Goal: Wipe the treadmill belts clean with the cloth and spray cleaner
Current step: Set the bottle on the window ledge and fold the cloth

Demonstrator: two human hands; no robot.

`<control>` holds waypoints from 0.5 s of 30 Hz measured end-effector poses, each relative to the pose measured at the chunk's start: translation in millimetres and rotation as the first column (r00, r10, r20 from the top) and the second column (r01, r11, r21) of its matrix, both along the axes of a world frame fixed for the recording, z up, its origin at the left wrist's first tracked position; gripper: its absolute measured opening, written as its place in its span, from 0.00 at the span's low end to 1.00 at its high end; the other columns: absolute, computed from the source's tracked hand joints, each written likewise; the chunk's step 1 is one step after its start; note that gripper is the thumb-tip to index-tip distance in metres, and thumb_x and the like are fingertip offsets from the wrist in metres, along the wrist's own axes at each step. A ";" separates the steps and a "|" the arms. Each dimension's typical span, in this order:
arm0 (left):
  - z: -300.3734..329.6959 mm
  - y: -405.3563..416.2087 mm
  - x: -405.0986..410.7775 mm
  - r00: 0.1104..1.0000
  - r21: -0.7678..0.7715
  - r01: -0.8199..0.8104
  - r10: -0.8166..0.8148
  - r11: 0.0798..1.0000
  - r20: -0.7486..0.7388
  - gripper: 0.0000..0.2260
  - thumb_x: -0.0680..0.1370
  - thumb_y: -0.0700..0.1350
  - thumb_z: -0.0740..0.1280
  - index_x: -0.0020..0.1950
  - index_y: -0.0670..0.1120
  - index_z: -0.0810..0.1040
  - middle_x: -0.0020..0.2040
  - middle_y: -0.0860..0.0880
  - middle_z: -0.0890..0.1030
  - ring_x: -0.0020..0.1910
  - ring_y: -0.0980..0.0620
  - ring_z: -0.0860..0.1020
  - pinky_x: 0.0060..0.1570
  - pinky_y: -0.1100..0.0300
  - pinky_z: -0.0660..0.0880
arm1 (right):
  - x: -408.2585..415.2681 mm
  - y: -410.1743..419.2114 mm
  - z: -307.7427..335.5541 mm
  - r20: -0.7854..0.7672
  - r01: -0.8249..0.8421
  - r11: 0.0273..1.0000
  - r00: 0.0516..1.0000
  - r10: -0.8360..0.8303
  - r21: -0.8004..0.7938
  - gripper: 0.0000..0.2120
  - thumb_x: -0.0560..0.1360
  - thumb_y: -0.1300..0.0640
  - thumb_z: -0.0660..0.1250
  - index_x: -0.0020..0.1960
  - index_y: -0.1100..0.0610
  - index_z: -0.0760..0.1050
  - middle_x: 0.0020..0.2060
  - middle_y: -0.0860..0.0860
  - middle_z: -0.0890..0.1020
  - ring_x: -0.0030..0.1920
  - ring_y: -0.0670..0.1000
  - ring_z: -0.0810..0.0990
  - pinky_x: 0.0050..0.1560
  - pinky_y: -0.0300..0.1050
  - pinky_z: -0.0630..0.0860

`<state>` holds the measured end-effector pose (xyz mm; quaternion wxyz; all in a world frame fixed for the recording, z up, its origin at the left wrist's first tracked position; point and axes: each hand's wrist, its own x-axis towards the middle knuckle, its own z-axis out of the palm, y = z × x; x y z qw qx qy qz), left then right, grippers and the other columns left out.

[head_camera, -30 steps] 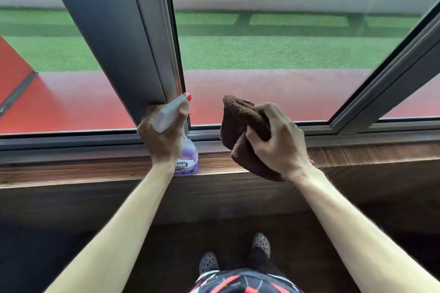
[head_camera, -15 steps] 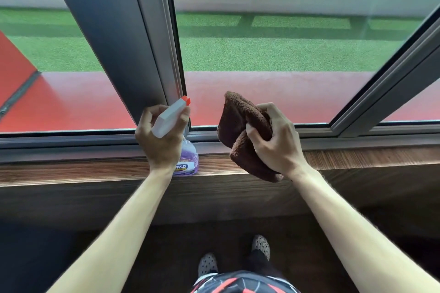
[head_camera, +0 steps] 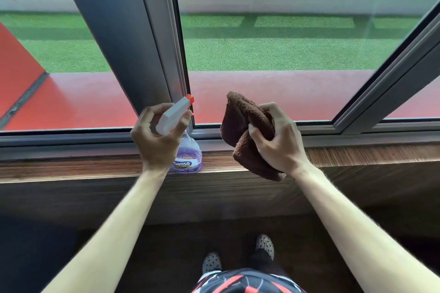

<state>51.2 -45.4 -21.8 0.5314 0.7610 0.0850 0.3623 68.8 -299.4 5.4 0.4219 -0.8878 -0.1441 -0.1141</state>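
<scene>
Left hand [head_camera: 159,140] grips the upright spray bottle [head_camera: 183,140] on the wooden sill [head_camera: 357,153], its nozzle aimed at the window; right hand [head_camera: 278,140] clutches the bunched brown cloth [head_camera: 242,131] beside it.

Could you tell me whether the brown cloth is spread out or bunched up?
Bunched up. The brown cloth is crumpled into thick folds inside the right hand, whose fingers curl round it.

Brown cloth [head_camera: 247,131], purple spray bottle [head_camera: 187,157]

"Ganso" on spray btl [head_camera: 188,159] label
</scene>
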 end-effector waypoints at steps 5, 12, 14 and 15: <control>16.8 2.3 -4.9 0.985 0.198 -0.088 0.056 0.976 0.161 0.16 0.74 0.50 0.75 0.54 0.39 0.83 0.51 0.43 0.83 0.49 0.51 0.80 0.51 0.57 0.77 | 0.0 2.0 3.9 0.000 -0.011 1.000 1.000 0.011 0.029 0.13 0.75 0.44 0.66 0.58 0.46 0.73 0.47 0.41 0.82 0.45 0.43 0.82 0.48 0.49 0.80; 81.4 -33.6 14.3 0.916 0.632 0.085 -0.310 0.770 0.255 0.12 0.74 0.40 0.71 0.57 0.41 0.82 0.50 0.46 0.83 0.47 0.48 0.81 0.54 0.49 0.75 | 6.9 1.5 31.6 -0.156 -0.088 0.905 0.974 0.166 0.416 0.06 0.78 0.57 0.66 0.54 0.51 0.75 0.36 0.40 0.81 0.37 0.41 0.79 0.40 0.35 0.75; 98.3 -47.2 24.7 0.917 0.549 0.359 -0.394 0.755 -0.058 0.20 0.74 0.47 0.73 0.64 0.43 0.80 0.55 0.48 0.82 0.51 0.54 0.81 0.56 0.56 0.77 | 8.8 0.2 44.3 -0.193 -0.061 0.862 0.964 0.182 0.503 0.04 0.80 0.59 0.65 0.53 0.54 0.76 0.37 0.41 0.80 0.39 0.41 0.77 0.41 0.35 0.73; 104.9 -52.2 30.4 0.884 0.484 0.465 -0.420 0.741 -0.206 0.23 0.74 0.52 0.74 0.66 0.44 0.79 0.56 0.50 0.83 0.53 0.57 0.81 0.58 0.58 0.78 | 10.2 -4.5 47.5 -0.229 -0.040 0.831 0.953 0.199 0.555 0.04 0.81 0.60 0.63 0.52 0.54 0.76 0.37 0.43 0.80 0.38 0.42 0.76 0.40 0.37 0.73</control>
